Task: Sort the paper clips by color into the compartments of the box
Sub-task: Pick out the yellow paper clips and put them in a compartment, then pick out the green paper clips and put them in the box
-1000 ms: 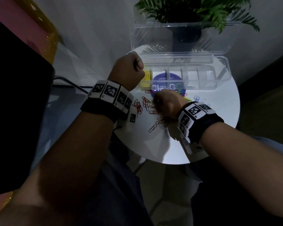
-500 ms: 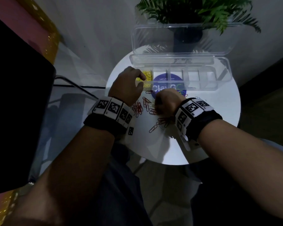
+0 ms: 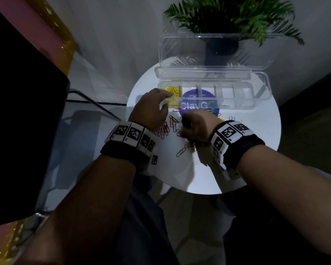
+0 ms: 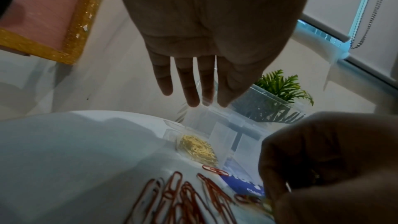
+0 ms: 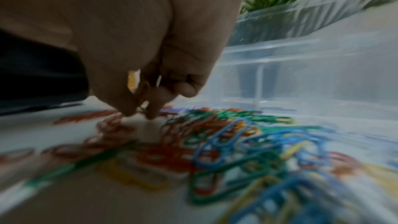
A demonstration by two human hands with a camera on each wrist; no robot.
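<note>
A clear compartment box point(image 3: 237, 87) stands open at the back of the round white table point(image 3: 246, 153). Its leftmost compartment holds yellow paper clips point(image 3: 173, 91) point(image 4: 199, 147). My left hand point(image 3: 167, 101) point(image 4: 193, 98) hovers at that compartment with straight fingers and holds nothing. Red paper clips point(image 3: 163, 130) point(image 4: 183, 198) lie below it. My right hand point(image 3: 185, 123) point(image 5: 140, 113) curls down onto the mixed paper clip pile point(image 5: 247, 142) and pinches a yellow paper clip point(image 5: 143, 91) between thumb and finger. The right wrist view is blurred.
The box's clear lid point(image 3: 218, 52) stands upright behind it, in front of a potted green plant point(image 3: 237, 20). A blue round sticker point(image 3: 191, 95) shows under the box. A black object point(image 3: 17, 131) and a glass surface point(image 3: 88, 111) lie to the left.
My left hand, a raised fist a second ago, has come down and spread its fingers at the yellow compartment. My right hand has stayed curled on the pile.
</note>
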